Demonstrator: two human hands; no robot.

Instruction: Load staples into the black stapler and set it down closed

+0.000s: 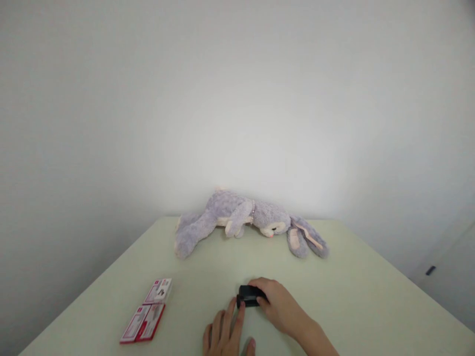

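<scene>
My right hand (276, 304) is closed around a small black object (248, 296) that rests on the pale green table (352, 296). My left hand (226, 336) lies flat on the table just in front of it, fingers spread, its fingertips touching the black object's near edge. What the black object is cannot be made out.
A grey plush rabbit (245, 220) lies on its side along the table's far edge, against a white wall. Two red and white packets (158, 290) (143, 323) lie at the left front. A door with a dark handle (430, 270) is at the right.
</scene>
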